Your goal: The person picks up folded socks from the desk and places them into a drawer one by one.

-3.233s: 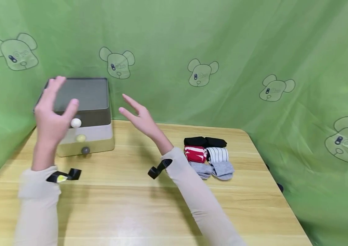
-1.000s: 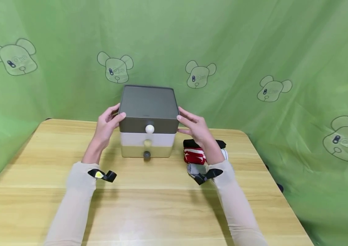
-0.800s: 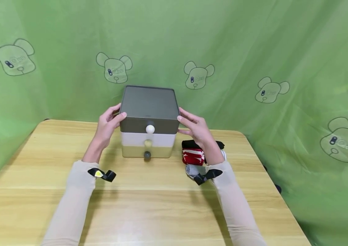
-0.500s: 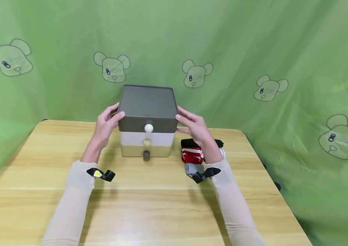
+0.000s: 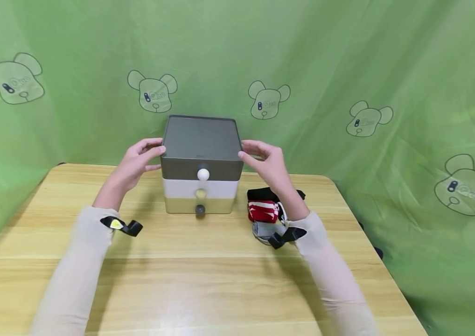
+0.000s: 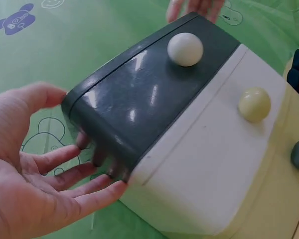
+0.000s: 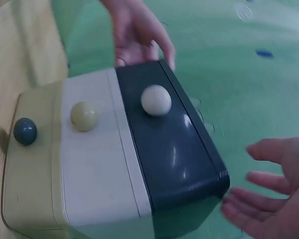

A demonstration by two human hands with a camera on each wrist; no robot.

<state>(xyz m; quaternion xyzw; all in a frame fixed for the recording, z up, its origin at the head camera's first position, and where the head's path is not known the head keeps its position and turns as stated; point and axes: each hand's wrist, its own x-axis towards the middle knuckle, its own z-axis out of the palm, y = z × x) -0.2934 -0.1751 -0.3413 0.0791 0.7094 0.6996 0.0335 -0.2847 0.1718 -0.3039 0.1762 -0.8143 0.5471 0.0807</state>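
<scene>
**Colours and patterns around the drawer box**

The drawer box (image 5: 200, 164) stacks three colours: a dark grey top tier with a white knob (image 5: 203, 174), a white middle tier with a pale yellow knob (image 5: 200, 193), and a pale yellow-green bottom tier with a dark grey knob (image 5: 199, 210). The bench (image 5: 187, 275) is light wood with a visible grain. The backdrop (image 5: 346, 60) is green cloth printed with pale bear heads. The socks (image 5: 268, 212) are black, red with white stripes, and grey. Both sleeves (image 5: 73, 275) are beige, with black wrist straps (image 5: 125, 227)
</scene>
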